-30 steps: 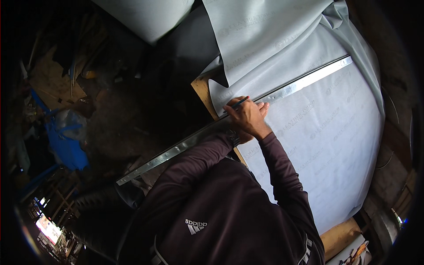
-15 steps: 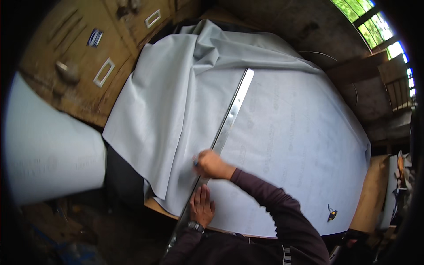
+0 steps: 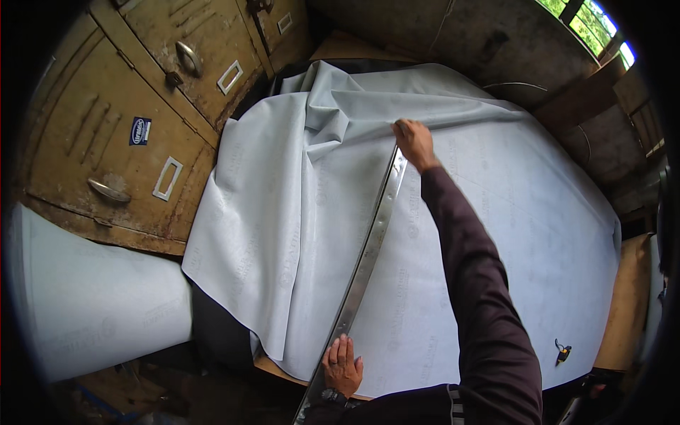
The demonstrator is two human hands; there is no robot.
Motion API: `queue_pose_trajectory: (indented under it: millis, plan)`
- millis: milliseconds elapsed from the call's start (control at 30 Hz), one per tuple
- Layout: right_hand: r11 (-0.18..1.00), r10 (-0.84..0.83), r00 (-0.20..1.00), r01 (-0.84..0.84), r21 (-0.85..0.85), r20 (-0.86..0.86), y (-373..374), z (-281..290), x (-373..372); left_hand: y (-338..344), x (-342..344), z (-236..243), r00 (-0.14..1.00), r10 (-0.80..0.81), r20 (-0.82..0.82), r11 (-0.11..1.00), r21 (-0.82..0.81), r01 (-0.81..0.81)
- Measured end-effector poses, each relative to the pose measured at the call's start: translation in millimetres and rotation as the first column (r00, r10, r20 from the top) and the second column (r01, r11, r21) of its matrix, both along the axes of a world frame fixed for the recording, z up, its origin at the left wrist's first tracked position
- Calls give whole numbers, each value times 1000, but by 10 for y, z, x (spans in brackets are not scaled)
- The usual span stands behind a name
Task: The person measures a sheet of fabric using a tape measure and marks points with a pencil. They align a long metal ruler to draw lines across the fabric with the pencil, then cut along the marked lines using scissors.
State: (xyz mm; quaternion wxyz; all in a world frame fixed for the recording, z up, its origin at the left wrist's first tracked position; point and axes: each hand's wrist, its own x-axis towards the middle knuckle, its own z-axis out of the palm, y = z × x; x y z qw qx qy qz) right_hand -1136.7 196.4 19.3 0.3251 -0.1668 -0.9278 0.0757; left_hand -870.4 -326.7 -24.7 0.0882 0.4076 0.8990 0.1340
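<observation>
Straightedge (image 3: pixel 364 270) on sheet (image 3: pixel 552 269) | lockers (image 3: pixel 124 159) left of sheet | roll (image 3: pixel 99 304) before lockers

Scuffed tan lockers (image 3: pixel 152 95) stand left, a window (image 3: pixel 593 30) right.

You have two hands (image 3: pixel 343 366), one wristwatch (image 3: pixel 334 397), one metal strip (image 3: pixel 370 253), one grey sheet (image 3: pixel 489 283), one pale roll (image 3: pixel 106 312), one yellow-and-black item (image 3: pixel 563 353), three white frames (image 3: pixel 158 189), two silver handles (image 3: pixel 108 190) and one blue sticker (image 3: pixel 140 132) in view.
</observation>
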Motion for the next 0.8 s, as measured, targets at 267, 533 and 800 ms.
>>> queue_pose_trajectory:
  millis: [267, 533, 800]
  plan:
    - [854, 6, 991, -74, -516, -131, -2826, 21, 3528, -133, -206, 119, 970, 231, 76, 948, 207, -242]
    - [241, -236, 941, 298, -924, 242, -4565, 334, 5329, -834, -46, 353, 897, 105, 428, 907, 328, -263]
    - [543, -404, 913, 288, -788, 56, -5188, 457, 5160, -1719, 212, 236, 750, -162, 642, 936, 341, -89]
